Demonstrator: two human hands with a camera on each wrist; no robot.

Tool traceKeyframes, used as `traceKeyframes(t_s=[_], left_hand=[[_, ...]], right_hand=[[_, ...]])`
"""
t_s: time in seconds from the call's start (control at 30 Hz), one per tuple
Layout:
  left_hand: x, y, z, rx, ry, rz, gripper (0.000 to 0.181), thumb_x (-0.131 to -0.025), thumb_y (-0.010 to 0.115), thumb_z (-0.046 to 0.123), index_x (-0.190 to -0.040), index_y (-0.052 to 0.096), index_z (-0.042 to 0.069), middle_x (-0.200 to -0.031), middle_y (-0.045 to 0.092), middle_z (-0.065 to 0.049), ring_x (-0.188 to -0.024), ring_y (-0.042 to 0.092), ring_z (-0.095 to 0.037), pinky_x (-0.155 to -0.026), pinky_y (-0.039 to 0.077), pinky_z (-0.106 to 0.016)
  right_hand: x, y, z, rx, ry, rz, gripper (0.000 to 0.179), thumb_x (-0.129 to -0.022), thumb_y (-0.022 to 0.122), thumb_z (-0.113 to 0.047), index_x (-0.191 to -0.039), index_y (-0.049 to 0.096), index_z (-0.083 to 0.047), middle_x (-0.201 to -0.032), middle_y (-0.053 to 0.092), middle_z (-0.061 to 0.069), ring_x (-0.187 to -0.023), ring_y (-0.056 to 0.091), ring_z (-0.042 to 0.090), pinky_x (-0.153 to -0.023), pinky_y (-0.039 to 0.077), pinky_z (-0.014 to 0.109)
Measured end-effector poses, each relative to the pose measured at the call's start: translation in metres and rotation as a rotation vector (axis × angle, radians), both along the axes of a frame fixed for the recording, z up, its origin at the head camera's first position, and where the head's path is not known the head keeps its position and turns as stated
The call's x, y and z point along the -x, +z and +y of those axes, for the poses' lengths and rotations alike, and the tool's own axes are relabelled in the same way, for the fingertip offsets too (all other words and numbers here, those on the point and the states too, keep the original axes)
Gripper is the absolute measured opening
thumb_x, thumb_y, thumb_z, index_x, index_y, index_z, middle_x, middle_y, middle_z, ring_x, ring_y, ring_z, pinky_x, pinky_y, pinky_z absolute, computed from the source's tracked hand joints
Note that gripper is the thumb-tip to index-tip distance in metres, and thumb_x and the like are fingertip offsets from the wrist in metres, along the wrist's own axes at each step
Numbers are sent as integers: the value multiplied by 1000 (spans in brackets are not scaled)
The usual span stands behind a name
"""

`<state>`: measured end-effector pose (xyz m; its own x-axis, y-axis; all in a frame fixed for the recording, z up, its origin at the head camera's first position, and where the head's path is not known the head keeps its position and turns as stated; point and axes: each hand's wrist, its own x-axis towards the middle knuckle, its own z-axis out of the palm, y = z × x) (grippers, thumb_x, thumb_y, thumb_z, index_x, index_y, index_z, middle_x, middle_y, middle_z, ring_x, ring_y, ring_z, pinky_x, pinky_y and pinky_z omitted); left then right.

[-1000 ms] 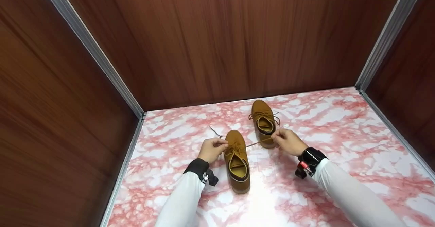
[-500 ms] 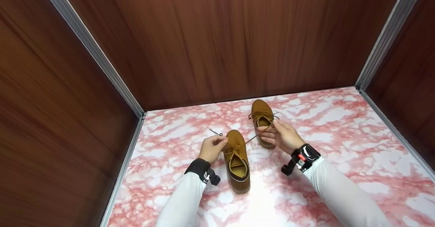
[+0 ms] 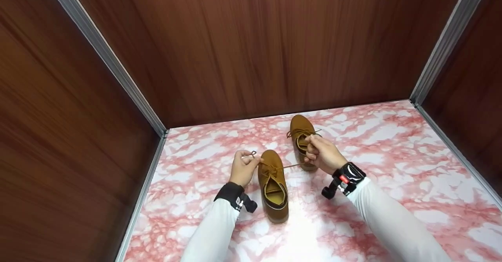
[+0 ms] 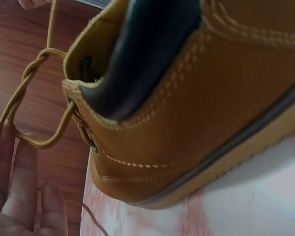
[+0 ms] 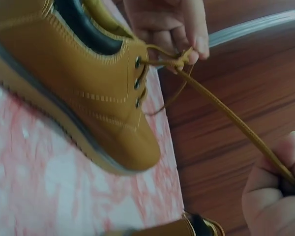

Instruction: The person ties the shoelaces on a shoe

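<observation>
I have the nearer tan shoe [image 3: 274, 196] below and slightly right of centre in the head view, upright on the pink-and-white marbled tabletop [image 3: 176, 183], its toe toward the top of the frame. The left hand [image 3: 243, 170] is at its left side, thumb and finger pinching the lace [image 3: 294, 165], and a small loop stands up above those fingers. To the right, the right hand [image 3: 324, 154] has its grip curled on another stretch of the lace, which runs across from the shoe. My right wrist view shows that stretch pulled straight, from a twist at the left fingertips, upper middle, down to the right fingers at lower right. In my left wrist view I get a twisted loop at the left of the frame, above the left fingers. The second tan shoe [image 3: 301, 124] stands farther up and to the right, partly behind the right hand. Brown wood-grain panels [image 3: 251, 50] fill the top of the head view.
</observation>
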<state>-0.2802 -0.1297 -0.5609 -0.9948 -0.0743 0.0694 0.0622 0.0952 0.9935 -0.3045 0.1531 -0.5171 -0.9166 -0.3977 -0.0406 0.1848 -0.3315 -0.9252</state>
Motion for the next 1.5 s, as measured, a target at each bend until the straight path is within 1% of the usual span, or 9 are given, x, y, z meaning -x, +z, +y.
traceKeyframes(t_s=[0.13, 0.23, 0.43, 0.53, 0.67, 0.87, 1.1, 1.27, 1.5], left_hand=[[-1, 2, -1, -1, 19, -56, 36, -98, 70, 12, -123, 52, -7, -107, 79, -21, -100, 75, -19, -92, 55, -26], [0, 3, -2, -33, 22, -92, 36, -94, 76, 15, -119, 63, -7, -108, 79, -21, -95, 76, -16, -94, 60, -30], [-2, 6, -4, -110, -2, -115, 18, -98, 68, 11, -110, 66, -2, -110, 79, -20, -94, 78, -17, -100, 60, -39], [-2, 4, -5, -138, -16, -111, 12, -103, 59, 9, -108, 62, -2, -110, 78, -24, -98, 79, -23, -103, 59, -43], [-3, 1, -7, -140, 5, -126, 9, -104, 56, 8, -105, 60, 0, -113, 76, -27, -103, 78, -30, -104, 58, -47], [-3, -1, -11, -141, 36, -134, 15, -103, 57, 9, -109, 61, -3, -107, 78, -25, -99, 79, -29, -99, 60, -46], [-2, 2, -11, -331, 5, -153, 20, -111, 48, 18, -100, 57, 4, -99, 79, -16, -92, 77, -24, -100, 59, -47], [-2, 3, -10, -449, 9, -165, 18, -113, 44, 18, -101, 53, 8, -102, 77, -16, -93, 77, -23, -104, 57, -50], [-2, -1, -14, -391, -2, -155, 16, -112, 44, 15, -109, 52, 0, -86, 75, -3, -84, 76, -17, -103, 57, -50]], right_hand=[[1, 4, 4, -95, 49, 69, 24, -109, 37, -7, -126, 55, -3, -87, 48, -4, -69, 39, 11, -79, 47, 29], [2, 4, 7, -157, 73, 131, 35, -112, 35, -8, -140, 46, 10, -87, 58, -3, -72, 52, 11, -84, 55, 29], [6, 2, 11, -38, 109, 119, 45, -115, 38, -26, -131, 55, 12, -97, 80, 3, -93, 77, 16, -96, 62, 36], [6, 1, 11, -16, 105, 108, 43, -114, 37, -32, -121, 63, 2, -86, 77, 1, -82, 75, 15, -95, 62, 39], [5, 0, 10, -56, 76, 117, 41, -114, 38, -36, -115, 66, -5, -63, 53, -6, -57, 52, 9, -81, 61, 32], [4, 2, 14, -123, 81, 103, 30, -115, 39, -24, -116, 68, -15, -67, 36, -9, -58, 33, 8, -70, 46, 25], [7, 1, 18, -136, 97, 142, 31, -114, 36, -16, -128, 60, -2, -74, 62, -5, -69, 58, 8, -76, 54, 25], [8, -2, 20, -85, 81, 105, 36, -115, 38, -23, -117, 64, 3, -82, 77, -1, -76, 72, 9, -82, 62, 28], [9, -1, 27, -130, 18, 100, 38, -115, 39, -25, -112, 62, 5, -69, 66, -3, -68, 67, 11, -82, 63, 32]])
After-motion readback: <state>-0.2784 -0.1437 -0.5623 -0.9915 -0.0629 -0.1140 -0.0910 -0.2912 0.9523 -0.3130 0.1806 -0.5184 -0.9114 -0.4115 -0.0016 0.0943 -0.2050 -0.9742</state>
